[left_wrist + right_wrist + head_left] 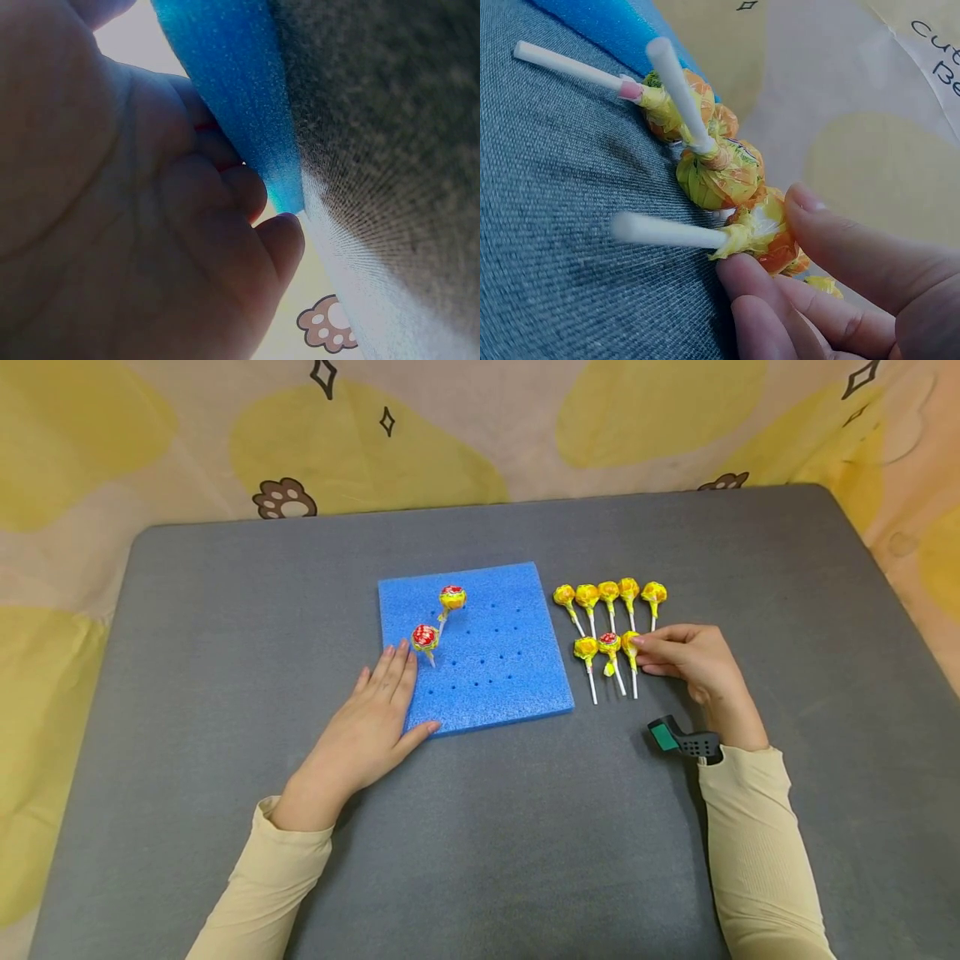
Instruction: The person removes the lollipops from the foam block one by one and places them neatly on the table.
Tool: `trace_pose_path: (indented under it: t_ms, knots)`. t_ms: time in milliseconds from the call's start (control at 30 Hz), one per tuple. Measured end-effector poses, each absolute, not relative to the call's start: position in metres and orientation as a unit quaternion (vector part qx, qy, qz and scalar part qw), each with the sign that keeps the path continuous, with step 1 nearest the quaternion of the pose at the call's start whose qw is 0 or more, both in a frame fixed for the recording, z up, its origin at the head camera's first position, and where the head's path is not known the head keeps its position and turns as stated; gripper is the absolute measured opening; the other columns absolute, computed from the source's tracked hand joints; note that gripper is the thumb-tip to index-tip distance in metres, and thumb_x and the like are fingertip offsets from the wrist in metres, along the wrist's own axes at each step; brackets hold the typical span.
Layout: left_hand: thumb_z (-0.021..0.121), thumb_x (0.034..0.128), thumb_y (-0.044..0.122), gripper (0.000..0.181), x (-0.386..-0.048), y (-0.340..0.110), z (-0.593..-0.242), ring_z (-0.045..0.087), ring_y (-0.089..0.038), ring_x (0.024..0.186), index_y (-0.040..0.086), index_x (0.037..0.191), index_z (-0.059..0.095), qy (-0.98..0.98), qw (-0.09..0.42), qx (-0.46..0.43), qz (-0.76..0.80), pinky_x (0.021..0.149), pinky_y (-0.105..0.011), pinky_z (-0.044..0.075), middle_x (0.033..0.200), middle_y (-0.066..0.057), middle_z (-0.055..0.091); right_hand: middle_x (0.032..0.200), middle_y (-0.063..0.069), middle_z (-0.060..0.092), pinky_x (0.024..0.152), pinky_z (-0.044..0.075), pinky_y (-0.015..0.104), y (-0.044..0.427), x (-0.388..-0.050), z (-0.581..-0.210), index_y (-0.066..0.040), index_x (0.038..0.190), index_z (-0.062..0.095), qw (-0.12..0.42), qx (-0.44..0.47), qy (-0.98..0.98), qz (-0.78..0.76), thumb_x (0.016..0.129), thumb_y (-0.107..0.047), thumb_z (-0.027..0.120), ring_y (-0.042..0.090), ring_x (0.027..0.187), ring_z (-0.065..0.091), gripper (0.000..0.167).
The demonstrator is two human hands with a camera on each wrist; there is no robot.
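Observation:
Two lollipops, one toward the back [452,599] and one nearer the front [424,638], stand with their sticks in the blue foam board [517,693], which has rows of small holes. My left hand [367,731] rests with straight fingers on the board's left front corner; its palm side shows in the left wrist view. With thumb and fingers, my right hand [693,672] pinches the yellow-wrapped head of a lollipop [769,232] at the right end of the front row. Its white stick [671,231] points away from the hand.
Beside it in the front row lie a red-topped lollipop [610,645] and a yellow one [585,649]. Several more yellow lollipops [608,592] form a row behind. A black wrist device [686,739] sits at the right cuff. The grey table [510,860] meets a patterned cloth [450,460] at the back.

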State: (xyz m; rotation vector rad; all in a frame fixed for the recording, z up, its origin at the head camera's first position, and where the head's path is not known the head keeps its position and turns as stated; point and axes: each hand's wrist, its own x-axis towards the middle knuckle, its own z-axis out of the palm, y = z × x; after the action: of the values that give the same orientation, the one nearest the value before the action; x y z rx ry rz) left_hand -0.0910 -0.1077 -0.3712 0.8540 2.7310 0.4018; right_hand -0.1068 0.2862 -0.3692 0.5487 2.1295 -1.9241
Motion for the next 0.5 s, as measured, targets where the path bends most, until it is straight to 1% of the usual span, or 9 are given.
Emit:
trace_pose_path:
  t_ms: [100, 200, 300, 500]
  knots:
    - [0.051, 0.0950, 0.044, 0.081, -0.0913, -0.1078, -0.3717, 0.001, -0.032, 0.143, -0.006, 0.147, 0.014, 0.938, 0.125, 0.292, 0.137, 0.111, -0.054, 0.013, 0.156, -0.018, 0.002, 0.070, -0.003, 0.070, 0.057, 0.054, 0.022, 0.2867, -0.1070, -0.3683, -0.014, 0.073, 0.073, 0.116, 0.187, 0.731, -0.646, 0.082, -0.010, 0.073, 0.008, 0.061, 0.066, 0.010]
    - [0.051, 0.0948, 0.044, 0.082, -0.0915, -0.1075, -0.3722, 0.001, -0.032, 0.143, -0.006, 0.147, 0.014, 0.938, 0.125, 0.292, 0.136, 0.111, -0.053, 0.013, 0.156, -0.018, 0.001, 0.069, -0.003, 0.069, 0.057, 0.054, 0.022, 0.2874, -0.1062, -0.3681, -0.012, 0.075, 0.073, 0.117, 0.188, 0.740, -0.635, 0.082, -0.012, 0.074, 0.008, 0.060, 0.067, 0.007]
    - [0.051, 0.0945, 0.045, 0.082, -0.0918, -0.1070, -0.3722, 0.001, -0.032, 0.143, -0.006, 0.147, 0.014, 0.939, 0.123, 0.292, 0.136, 0.111, -0.053, 0.012, 0.156, -0.018, 0.001, 0.069, -0.002, 0.069, 0.057, 0.054, 0.022, 0.2884, -0.1058, -0.3682, -0.010, 0.076, 0.073, 0.115, 0.187, 0.744, -0.631, 0.081, -0.015, 0.075, 0.008, 0.060, 0.067, 0.007]
    - [0.051, 0.0946, 0.044, 0.082, -0.0918, -0.1074, -0.3724, 0.001, -0.032, 0.143, -0.006, 0.147, 0.013, 0.939, 0.121, 0.293, 0.136, 0.111, -0.053, 0.013, 0.156, -0.018, 0.001, 0.069, -0.003, 0.069, 0.057, 0.054, 0.022, 0.2906, -0.1058, -0.3691, -0.015, 0.072, 0.072, 0.112, 0.183, 0.747, -0.629, 0.082, -0.014, 0.074, 0.007, 0.061, 0.067, 0.010]
